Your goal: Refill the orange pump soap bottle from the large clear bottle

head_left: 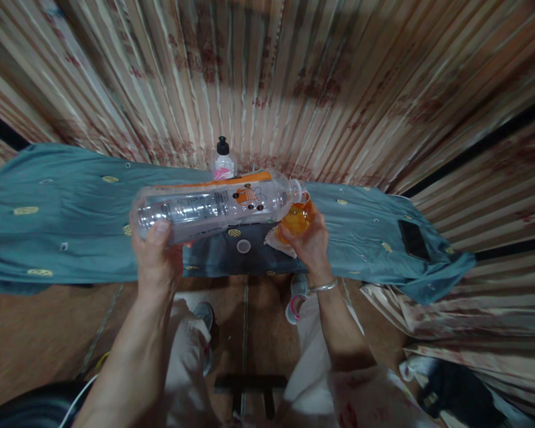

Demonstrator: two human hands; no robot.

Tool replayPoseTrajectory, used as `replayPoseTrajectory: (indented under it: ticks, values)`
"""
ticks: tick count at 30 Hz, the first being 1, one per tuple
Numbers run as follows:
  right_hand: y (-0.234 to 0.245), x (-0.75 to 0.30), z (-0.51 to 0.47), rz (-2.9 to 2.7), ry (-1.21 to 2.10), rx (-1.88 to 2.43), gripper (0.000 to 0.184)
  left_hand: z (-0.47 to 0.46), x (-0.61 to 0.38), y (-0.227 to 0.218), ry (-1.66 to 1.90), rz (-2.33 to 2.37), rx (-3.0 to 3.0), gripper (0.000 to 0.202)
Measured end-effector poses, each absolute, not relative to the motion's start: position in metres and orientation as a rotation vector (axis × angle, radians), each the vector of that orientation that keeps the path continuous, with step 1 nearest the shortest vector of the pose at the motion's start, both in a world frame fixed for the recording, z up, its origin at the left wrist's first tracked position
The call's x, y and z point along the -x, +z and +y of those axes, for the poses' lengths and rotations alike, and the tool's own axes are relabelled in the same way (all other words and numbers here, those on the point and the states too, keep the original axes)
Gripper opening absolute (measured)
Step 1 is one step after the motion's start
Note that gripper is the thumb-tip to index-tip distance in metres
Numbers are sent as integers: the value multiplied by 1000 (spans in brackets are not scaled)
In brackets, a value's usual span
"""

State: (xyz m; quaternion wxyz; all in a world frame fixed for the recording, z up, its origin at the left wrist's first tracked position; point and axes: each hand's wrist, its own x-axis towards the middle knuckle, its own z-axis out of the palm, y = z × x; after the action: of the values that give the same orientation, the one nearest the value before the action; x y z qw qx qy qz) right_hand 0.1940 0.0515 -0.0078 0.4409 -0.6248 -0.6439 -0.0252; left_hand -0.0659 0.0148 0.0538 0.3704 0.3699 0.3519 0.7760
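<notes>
1. Bottle point(205, 208) of clear plastic lies almost level in the air above the table's near edge, its neck pointing right.
2. Its label has an orange strip, an orange-and-white striped cartoon figure with dark round spots, and rows of fine dark print too small to read.
3. Left hand point(158, 258): wrapped around the bottle's base, thumb on the near side.
4. Right hand point(311, 241): fingers closed around a small amber-coloured cup point(298, 220) at the bottle's mouth; whether the rims touch I cannot tell. A silver bangle point(324, 287) circles that wrist.
5. Below the cup shows a whitish cloth point(282, 242); left of it a round white cap point(244, 245) lies on the teal tablecloth point(84, 214), which bears yellow printed motifs.
6. Behind stands a black-topped squeeze bottle point(223, 163), its pink-and-white label illegible.
7. Far right on the tablecloth, a dark smartphone point(413, 239) lies flat.
</notes>
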Motion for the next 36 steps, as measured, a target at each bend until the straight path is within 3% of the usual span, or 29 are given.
replayPoseTrajectory:
  ticks: [27,36]
  values:
    - [-11,-195,52,-1578,-62,1537,76,13,65,54,1992,918,-877,74]
    - [-10,-195,52,-1585,-64,1542,76,14,64,55,1985,941,-917,66]
